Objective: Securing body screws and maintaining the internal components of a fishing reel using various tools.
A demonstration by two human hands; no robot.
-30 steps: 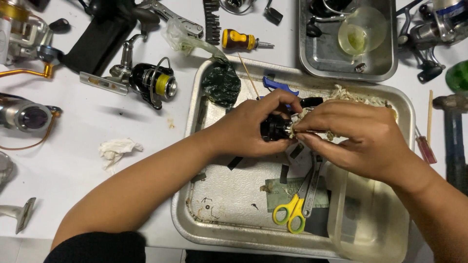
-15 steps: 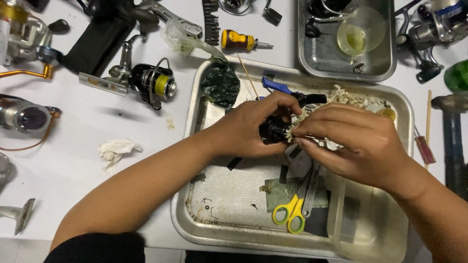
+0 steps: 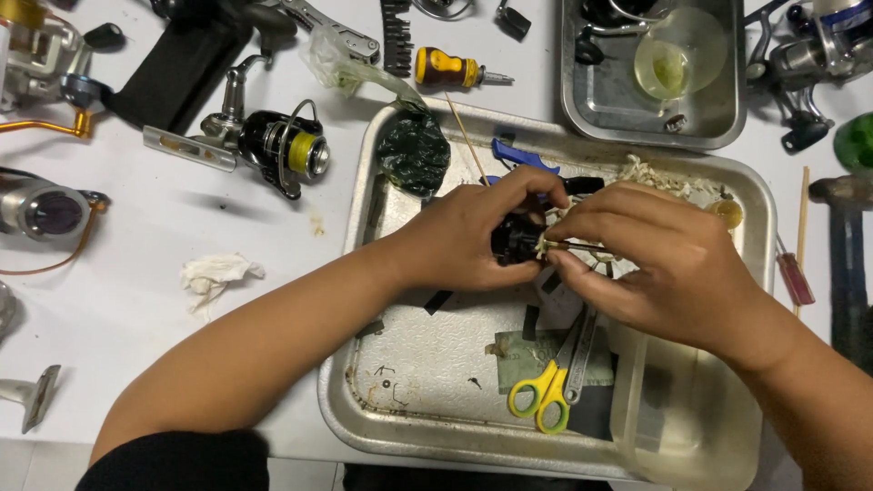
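A small black reel part (image 3: 515,240) sits over the middle of the large metal tray (image 3: 364,273), clamped in the fingers of the left hand (image 3: 464,238), which wrap round it from the left. The right hand (image 3: 664,264) meets it from the right, thumb and forefinger pinched together on a thin dark stick-like tool (image 3: 582,246) whose tip goes into the part amid pale fibres; what the tip touches is hidden. Doing this well seems to call for a steady left grip, short strokes, and keeping the work over the tray so loose bits fall inside. Yellow-handled scissors (image 3: 544,393) lie nearer, a clear plastic tub (image 3: 691,427) near right, a black spinning reel (image 3: 282,145) far left on the white table (image 3: 136,300).
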